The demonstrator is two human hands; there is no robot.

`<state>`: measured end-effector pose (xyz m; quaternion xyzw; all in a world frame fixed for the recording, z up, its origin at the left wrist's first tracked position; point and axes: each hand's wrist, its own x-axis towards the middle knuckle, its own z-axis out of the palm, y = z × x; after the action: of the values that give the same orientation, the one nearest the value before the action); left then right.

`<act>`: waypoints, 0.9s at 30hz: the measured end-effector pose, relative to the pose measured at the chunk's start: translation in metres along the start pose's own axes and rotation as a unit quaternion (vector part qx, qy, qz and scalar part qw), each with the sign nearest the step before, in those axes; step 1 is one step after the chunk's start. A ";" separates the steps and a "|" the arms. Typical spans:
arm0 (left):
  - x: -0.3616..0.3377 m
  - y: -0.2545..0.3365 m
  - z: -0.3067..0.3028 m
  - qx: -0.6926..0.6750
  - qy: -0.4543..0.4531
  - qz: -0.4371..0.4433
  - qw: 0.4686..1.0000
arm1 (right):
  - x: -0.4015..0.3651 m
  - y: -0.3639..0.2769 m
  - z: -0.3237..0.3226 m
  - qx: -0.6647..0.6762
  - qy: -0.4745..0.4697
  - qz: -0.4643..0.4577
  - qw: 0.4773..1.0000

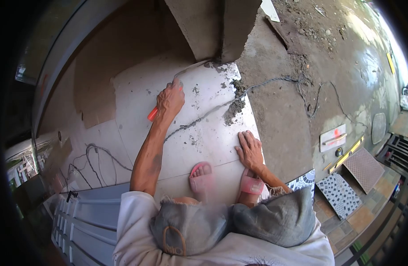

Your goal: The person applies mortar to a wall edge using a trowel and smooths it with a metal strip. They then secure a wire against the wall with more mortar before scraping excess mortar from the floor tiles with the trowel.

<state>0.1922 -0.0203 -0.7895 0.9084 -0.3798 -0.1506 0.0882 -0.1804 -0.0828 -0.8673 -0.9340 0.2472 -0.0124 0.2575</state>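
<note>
- White tiles [212, 148] spread beneath a crouching person [190, 226], pink sandals [253, 185] planted apart, seemingly for steady footing.
- A pillar [199, 26] rises beyond, its foot meeting the tiles amid smeared dirt [233, 111].
- A dark rope [275, 80] trails loosely across tiles and bare ground; why it lies there is unclear.
- The right hand [251, 151] rests palm-down near the tile edge, grasping nothing, probably propping the leaning body.
- The left hand [171, 99] clenches an orange-handled tool [152, 114], arm outstretched, apparently to bring its blade low toward the pillar's foot; contact cannot be told.
</note>
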 end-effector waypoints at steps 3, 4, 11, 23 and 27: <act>0.010 0.007 0.000 0.018 -0.005 0.006 1.000 | -0.001 0.003 0.000 -0.006 -0.001 0.002 1.000; 0.012 0.009 0.000 0.016 -0.013 0.007 1.000 | -0.001 0.002 0.000 -0.005 -0.003 0.002 1.000; 0.011 -0.005 -0.008 0.009 -0.029 0.036 0.999 | -0.002 0.007 0.003 -0.010 0.002 0.005 1.000; 0.005 0.002 -0.006 0.003 -0.033 0.015 0.999 | -0.002 0.002 -0.001 -0.005 0.012 -0.004 1.000; -0.012 0.006 -0.027 0.010 -0.047 -0.016 0.999 | -0.001 0.000 -0.003 0.000 -0.002 0.004 1.000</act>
<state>0.1890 -0.0144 -0.7602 0.9071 -0.3709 -0.1905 0.0585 -0.1821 -0.0840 -0.8644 -0.9328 0.2508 -0.0094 0.2584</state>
